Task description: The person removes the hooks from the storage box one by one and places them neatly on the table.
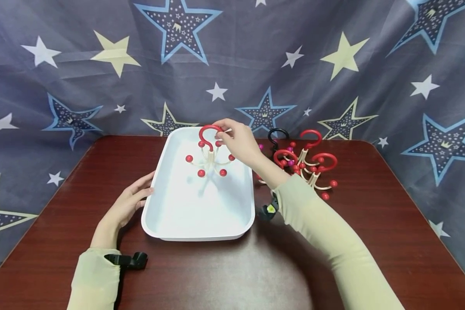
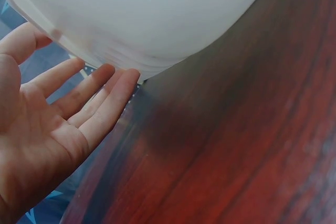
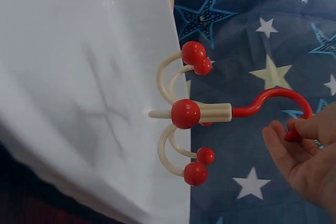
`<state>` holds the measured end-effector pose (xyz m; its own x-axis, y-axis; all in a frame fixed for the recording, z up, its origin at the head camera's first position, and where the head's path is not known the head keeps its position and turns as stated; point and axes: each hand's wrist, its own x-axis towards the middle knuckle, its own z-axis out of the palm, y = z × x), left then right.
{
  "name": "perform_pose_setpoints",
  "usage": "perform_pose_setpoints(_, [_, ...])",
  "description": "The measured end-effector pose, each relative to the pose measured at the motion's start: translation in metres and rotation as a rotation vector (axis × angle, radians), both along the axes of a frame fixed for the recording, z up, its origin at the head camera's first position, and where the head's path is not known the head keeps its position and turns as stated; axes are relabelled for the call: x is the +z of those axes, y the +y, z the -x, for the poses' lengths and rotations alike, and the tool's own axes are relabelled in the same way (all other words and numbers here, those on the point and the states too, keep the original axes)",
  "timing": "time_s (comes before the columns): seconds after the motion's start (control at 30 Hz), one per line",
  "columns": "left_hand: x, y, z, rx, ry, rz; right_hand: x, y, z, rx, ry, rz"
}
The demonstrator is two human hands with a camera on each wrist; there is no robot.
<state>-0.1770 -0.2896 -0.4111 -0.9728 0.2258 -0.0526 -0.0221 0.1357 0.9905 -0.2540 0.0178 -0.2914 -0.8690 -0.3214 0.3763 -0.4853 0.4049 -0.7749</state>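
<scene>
Over the white tray (image 1: pixel 190 211), my right hand (image 1: pixel 238 140) pinches the end of a red hook on a hanging hook rack (image 1: pixel 210 158). This rack has a cream stem and several curved arms tipped with red balls. In the right wrist view the rack (image 3: pixel 215 111) hangs above the tray floor (image 3: pixel 58 30), its shadow falling on the white surface. The thumb and fingers of the right hand (image 3: pixel 307 150) meet at the hook's tip. My left hand (image 1: pixel 128 200) is at the tray's left side, its extended fingertips right at the outer wall in the left wrist view.
Several more hook racks lie bunched right of the tray: red-hooked ones (image 1: pixel 314 177) with cream arms and a black-hooked one (image 1: pixel 277 131) with magenta balls. Everything rests on a dark red-brown wooden table (image 1: pixel 201 275). A star-patterned curtain (image 1: pixel 240 69) hangs behind its far edge.
</scene>
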Motion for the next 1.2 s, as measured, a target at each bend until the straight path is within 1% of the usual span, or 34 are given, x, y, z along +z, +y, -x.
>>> perform_pose_setpoints(0.1, [0.0,0.0,-0.001,0.004,0.001,0.001,0.005,0.011,-0.009,0.024,0.028,0.008])
perform_pose_setpoints(0.33, [0.0,0.001,0.0,0.02,-0.007,0.01,0.016,0.038,-0.03,0.048,0.073,0.045])
perform_pose_setpoints(0.43, [0.001,0.002,0.0,0.021,-0.008,0.008,0.026,0.049,-0.046,0.047,0.06,0.079])
perform_pose_setpoints(0.53, [0.001,0.003,-0.001,0.013,-0.003,0.0,0.037,0.059,-0.063,0.035,0.026,0.107])
perform_pose_setpoints(0.6, [0.001,0.003,-0.001,0.01,0.001,-0.009,0.041,0.065,-0.071,0.025,0.008,0.113])
perform_pose_setpoints(0.73, [0.001,0.002,-0.002,0.008,0.001,-0.012,0.039,0.079,-0.081,0.009,0.004,0.114])
perform_pose_setpoints(0.9, [0.001,0.002,-0.002,0.006,0.006,0.0,0.03,0.097,-0.088,-0.02,0.045,0.094])
perform_pose_setpoints(1.07, [0.0,0.003,-0.001,0.012,-0.003,0.007,0.011,0.12,-0.086,-0.025,0.073,0.088])
perform_pose_setpoints(1.13, [0.001,0.003,-0.001,0.014,-0.003,0.002,0.003,0.129,-0.086,-0.013,0.08,0.088])
perform_pose_setpoints(1.2, [0.001,0.002,-0.001,0.01,0.0,-0.006,-0.001,0.135,-0.088,-0.005,0.081,0.088])
